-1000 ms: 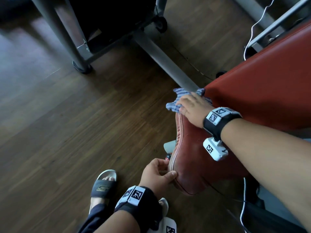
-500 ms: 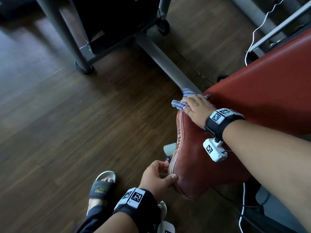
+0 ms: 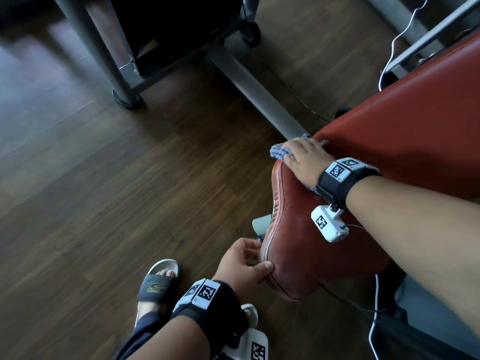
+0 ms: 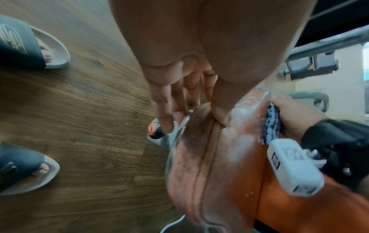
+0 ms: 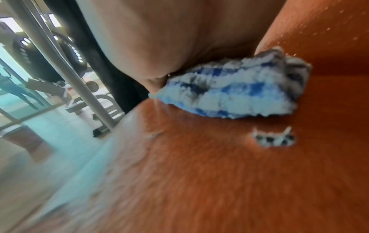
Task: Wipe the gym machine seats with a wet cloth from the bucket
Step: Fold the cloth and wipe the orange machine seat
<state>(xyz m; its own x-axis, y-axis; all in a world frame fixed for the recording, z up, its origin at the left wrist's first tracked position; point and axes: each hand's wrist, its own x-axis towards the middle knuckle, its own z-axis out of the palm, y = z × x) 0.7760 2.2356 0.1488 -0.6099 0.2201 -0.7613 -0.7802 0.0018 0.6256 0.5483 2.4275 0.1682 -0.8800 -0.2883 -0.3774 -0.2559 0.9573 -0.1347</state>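
A worn red seat (image 3: 298, 242) meets a red back pad (image 3: 402, 126) at the right. My right hand (image 3: 301, 157) lies at the seat's far end, beside that joint, with its fingers curved over a bunched blue-and-white cloth (image 3: 278, 150) and pressing it onto the leather. The right wrist view shows the cloth (image 5: 239, 89) squeezed under the palm, with wet streaks and a small tear on the seat (image 5: 219, 157). My left hand (image 3: 261, 255) grips the seat's near edge, thumb on top and fingers underneath. A red-and-black knob (image 4: 154, 133) sits by those fingers.
A grey steel beam (image 3: 259, 89) runs along the wooden floor behind the seat, with a frame leg (image 3: 124, 100) and a small wheel (image 3: 250, 35). A white cable (image 3: 389, 53) hangs at the back right. My sandalled foot (image 3: 158, 284) stands left of the seat.
The right hand has slid a little toward the back pad and now covers more of the cloth. The left hand keeps its hold on the seat edge.
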